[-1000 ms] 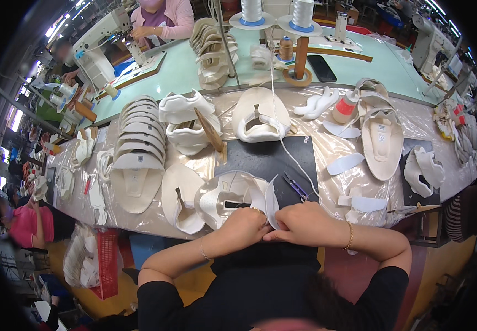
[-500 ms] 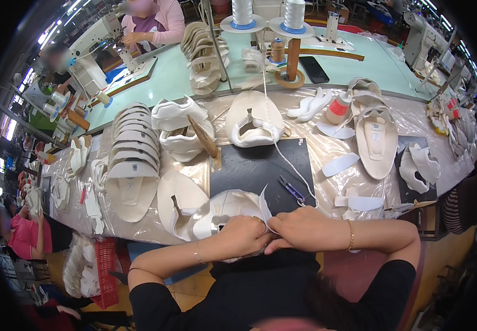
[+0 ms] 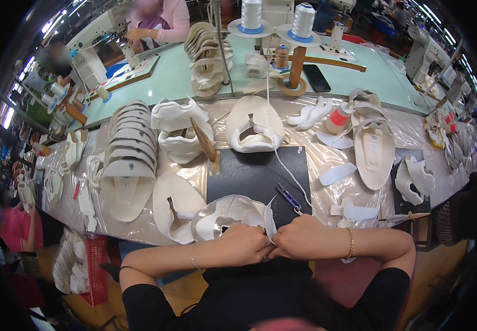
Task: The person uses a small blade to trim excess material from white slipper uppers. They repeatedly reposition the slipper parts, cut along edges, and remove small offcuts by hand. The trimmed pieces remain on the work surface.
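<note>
At the table's near edge both hands grip one cream shoe upper point(image 3: 227, 212). My left hand point(image 3: 244, 243) is closed on its near rim. Close against it, my right hand point(image 3: 293, 238) is closed too, pinching the same edge beside a raised white flap point(image 3: 270, 218). The fingertips and the seam between them are hidden under the knuckles. Purple-handled thread snips point(image 3: 289, 197) lie on the black mat point(image 3: 244, 176) just beyond my right hand. A white cord point(image 3: 295, 179) runs down across the mat toward that hand. Left of the held upper rests another cream upper point(image 3: 178, 207).
A row of stacked uppers point(image 3: 131, 160) stands at left, with padded white collars point(image 3: 178, 132) beside it. Beyond the mat sits another upper point(image 3: 255, 124). Thread cones point(image 3: 251, 16), a phone point(image 3: 316, 78) and a red-labelled bottle point(image 3: 337, 118) are farther off. Someone in pink point(image 3: 161, 25) works across the table.
My view has shifted slightly. Both hands, still together on the upper, have turned a little and sit somewhat lower, with the knuckles now more on top.
</note>
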A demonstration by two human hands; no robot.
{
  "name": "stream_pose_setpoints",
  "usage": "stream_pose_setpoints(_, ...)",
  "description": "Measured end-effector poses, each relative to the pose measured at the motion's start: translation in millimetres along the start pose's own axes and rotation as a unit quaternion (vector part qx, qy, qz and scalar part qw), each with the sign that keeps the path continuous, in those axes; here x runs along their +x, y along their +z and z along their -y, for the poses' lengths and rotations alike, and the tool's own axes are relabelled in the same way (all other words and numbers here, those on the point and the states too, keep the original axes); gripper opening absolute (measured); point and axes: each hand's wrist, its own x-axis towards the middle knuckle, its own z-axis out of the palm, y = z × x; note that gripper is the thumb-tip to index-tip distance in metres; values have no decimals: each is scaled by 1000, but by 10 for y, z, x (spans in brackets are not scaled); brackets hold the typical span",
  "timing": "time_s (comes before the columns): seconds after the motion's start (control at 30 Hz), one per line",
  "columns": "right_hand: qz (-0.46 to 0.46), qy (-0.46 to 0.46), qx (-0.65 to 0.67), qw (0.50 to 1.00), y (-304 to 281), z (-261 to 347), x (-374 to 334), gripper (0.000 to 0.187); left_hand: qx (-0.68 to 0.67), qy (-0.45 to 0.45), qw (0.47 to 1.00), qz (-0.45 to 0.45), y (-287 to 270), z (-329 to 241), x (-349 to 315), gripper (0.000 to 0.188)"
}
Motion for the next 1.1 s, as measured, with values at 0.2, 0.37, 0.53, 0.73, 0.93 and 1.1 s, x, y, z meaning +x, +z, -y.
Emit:
stream_pose_setpoints(0.2,-24,-35,25,999,-74,128,-162,47,48,166,984,-34,-35,-5,-80,28)
stream_pose_setpoints(0.37,-77,-120,84,986,-210,274,-271,42,29,213,976,-23,-136,-142,-239,27)
stream_pose_setpoints(0.53,-63,-164,98,980,-315,298,-294,38,-39,229,973,-6,-236,-247,-339,24)
stream_pose_setpoints(0.73,-49,-145,127,980,-337,353,-463,26,-60,220,973,41,-177,-273,-408,21)
stream_pose_setpoints(0.93,-79,-150,142,975,-305,405,-594,33,-157,239,958,30,-109,-322,-407,18)
stream_pose_setpoints(1.1,-88,-119,99,984,-236,337,-523,32,-143,208,967,47,-136,-223,-311,18)
